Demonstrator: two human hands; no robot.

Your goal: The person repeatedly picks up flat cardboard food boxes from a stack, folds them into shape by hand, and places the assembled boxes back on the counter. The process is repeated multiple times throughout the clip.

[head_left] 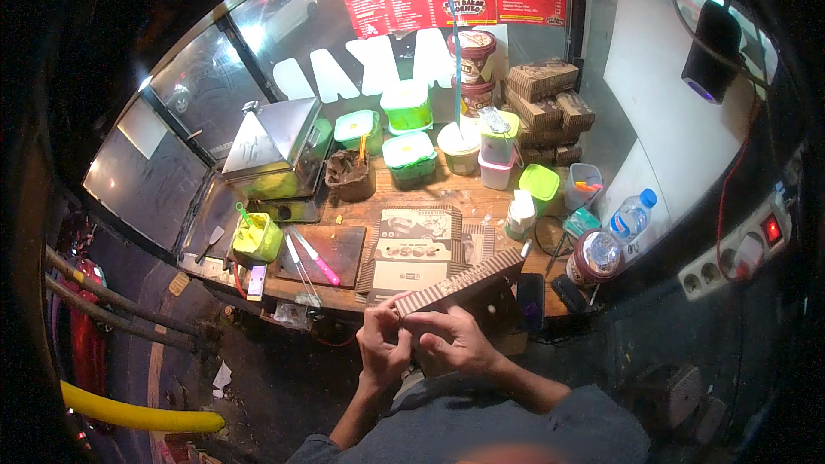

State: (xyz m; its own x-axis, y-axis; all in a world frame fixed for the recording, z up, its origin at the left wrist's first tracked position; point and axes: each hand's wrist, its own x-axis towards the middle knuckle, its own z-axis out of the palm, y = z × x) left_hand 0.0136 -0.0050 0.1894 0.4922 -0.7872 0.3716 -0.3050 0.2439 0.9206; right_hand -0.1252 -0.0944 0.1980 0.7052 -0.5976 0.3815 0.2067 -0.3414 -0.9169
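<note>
In front of my body I hold a brown-and-cream striped cardboard box [468, 282], tilted, with its striped side facing up and its right end raised. My left hand [383, 348] grips its near left corner. The right hand [454, 339] presses on the near side just beside it, fingers bent against the cardboard. The box's dark underside is in shadow. Behind it on the wooden table, flattened printed cardboard boxes [416, 249] lie in a stack.
To the left are a dark cutting board [331, 255] with a pink-handled knife [323, 268], a green tub of yellow spread [256, 236] and a metal-lidded griddle [273, 142]. Rightward stand a water bottle [632, 215], a phone [530, 301] and stacked folded boxes [541, 86].
</note>
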